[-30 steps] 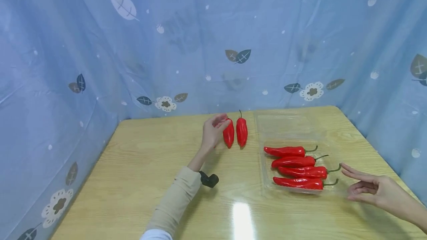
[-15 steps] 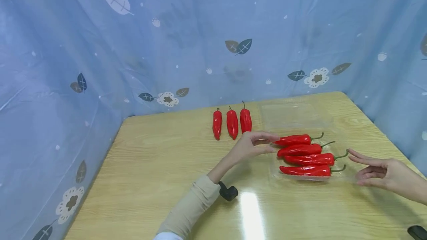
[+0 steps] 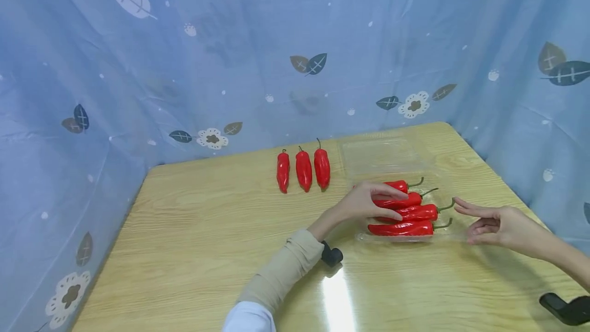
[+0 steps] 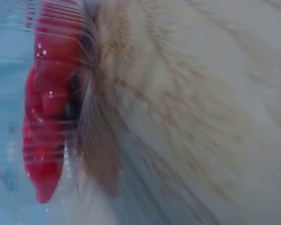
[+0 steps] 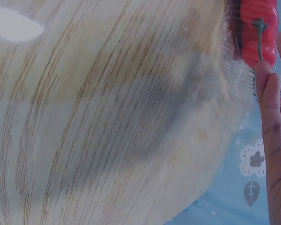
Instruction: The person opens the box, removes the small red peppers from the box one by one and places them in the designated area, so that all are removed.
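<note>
Several red chili peppers (image 3: 401, 228) with green stems lie side by side in a clear plastic box (image 3: 392, 239), its lid (image 3: 382, 155) folded back behind it. My left hand (image 3: 359, 204) is over the box, thumb and fingers spread apart on either side of the second pepper from the back. Left of the box, three more peppers (image 3: 303, 170) lie in a row. My right hand (image 3: 500, 227) is at the box's right side, its extended index fingertip right at a pepper stem. In the right wrist view that stem (image 5: 260, 42) meets the fingertip.
Wood-grain table (image 3: 193, 250) under everything. A blue patterned curtain (image 3: 221, 55) closes off the back and sides. Dark curved pieces (image 3: 332, 255) sit by the left wrist and near the right forearm.
My left hand has left the pepper row, where it set down the leftmost pepper, and has moved right over the box. The right hand stays at the box's right side.
</note>
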### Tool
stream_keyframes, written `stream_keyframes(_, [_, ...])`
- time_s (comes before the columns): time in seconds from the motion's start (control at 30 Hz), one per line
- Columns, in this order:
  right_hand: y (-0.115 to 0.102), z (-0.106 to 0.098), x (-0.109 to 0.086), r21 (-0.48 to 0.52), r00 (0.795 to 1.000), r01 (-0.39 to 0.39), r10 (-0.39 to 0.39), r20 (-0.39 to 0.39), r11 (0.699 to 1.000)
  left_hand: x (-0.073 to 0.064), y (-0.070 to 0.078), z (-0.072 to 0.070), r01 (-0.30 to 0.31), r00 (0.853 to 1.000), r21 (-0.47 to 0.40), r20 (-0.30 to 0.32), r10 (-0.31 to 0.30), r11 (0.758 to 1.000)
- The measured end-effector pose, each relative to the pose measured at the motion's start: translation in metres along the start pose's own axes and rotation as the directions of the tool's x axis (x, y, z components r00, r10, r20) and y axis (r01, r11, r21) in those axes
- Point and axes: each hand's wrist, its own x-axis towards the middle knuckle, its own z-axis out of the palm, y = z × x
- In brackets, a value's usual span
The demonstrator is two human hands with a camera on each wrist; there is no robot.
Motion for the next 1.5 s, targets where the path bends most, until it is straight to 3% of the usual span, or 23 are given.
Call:
stream_keyframes(0.23, [0.006,0.012,0.014,0.029,0.999,0.033,-0.033,0.006,0.999,0.009,-0.006,-0.002,0.004,0.999,0.027,0.037,-0.005,1.000])
stream_keyframes(0.43, [0.008,0.017,0.007,0.040,1.000,0.003,-0.004,0.022,0.999,0.017,-0.010,0.019,0.001,0.992,0.009,0.127,-0.003,1.000])
stream_keyframes(0.57, [0.011,0.022,0.001,0.060,0.999,0.034,-0.037,0.039,0.998,0.022,-0.017,0.037,-0.004,0.990,0.125,0.141,-0.014,0.992])
stream_keyframes(0.7, [0.015,0.023,-0.002,0.094,0.997,0.070,-0.074,0.039,0.993,0.032,-0.022,0.048,-0.071,0.992,0.286,0.119,0.038,0.956])
stream_keyframes(0.83, [0.017,0.023,-0.004,0.088,0.997,0.057,-0.060,0.038,0.994,0.042,-0.024,0.056,-0.045,0.996,0.350,0.093,0.014,0.935])
stream_keyframes(0.93, [0.016,0.022,-0.008,0.023,0.999,0.032,-0.033,0.014,0.999,0.050,-0.022,0.063,-0.034,0.996,0.429,0.092,-0.006,0.903])
stream_keyframes(1.17, [0.016,0.015,-0.017,-0.025,1.000,0.000,0.000,-0.005,1.000,0.060,-0.014,0.074,-0.093,0.990,0.628,0.140,0.006,0.772])
stream_keyframes(1.37, [0.019,0.014,-0.018,-0.007,0.999,0.045,-0.045,-0.012,0.999,0.056,-0.007,0.075,-0.161,0.980,0.702,0.200,0.025,0.694])
stream_keyframes(1.5, [0.019,0.022,-0.013,0.037,0.999,0.034,-0.033,-0.005,0.999,0.046,-0.011,0.072,-0.203,0.973,0.743,0.224,0.048,0.638])
